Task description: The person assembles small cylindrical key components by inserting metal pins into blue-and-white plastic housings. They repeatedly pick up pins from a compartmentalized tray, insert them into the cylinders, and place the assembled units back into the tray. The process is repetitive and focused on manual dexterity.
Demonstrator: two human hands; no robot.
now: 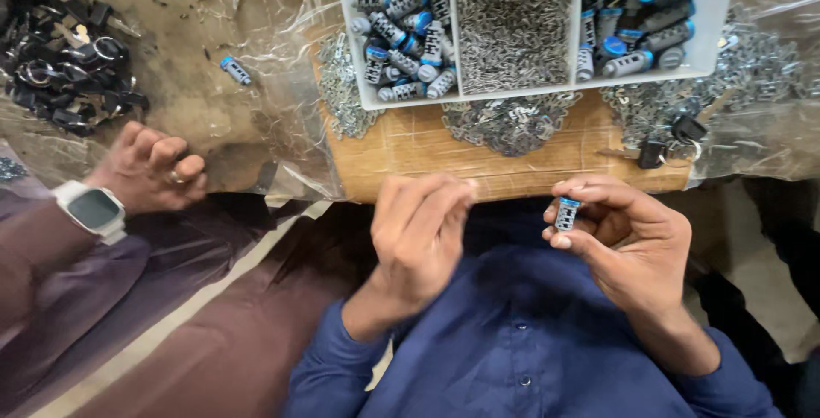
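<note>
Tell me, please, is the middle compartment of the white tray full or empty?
Full: the middle compartment of the white tray is heaped with small silvery metal pieces.

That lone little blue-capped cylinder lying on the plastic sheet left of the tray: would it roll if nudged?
Probably: the stray cylinder looks round and lies on its side. The crinkled plastic sheet may stop it soon. It seems metal, so likely stiff and rather heavy for its size.

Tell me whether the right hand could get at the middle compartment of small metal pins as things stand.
Probably yes, though not freely. The right hand already pinches a small blue-capped cylinder, so its fingers are occupied. The pin compartment of the white tray lies open on top, with only bare wooden board between.
</note>
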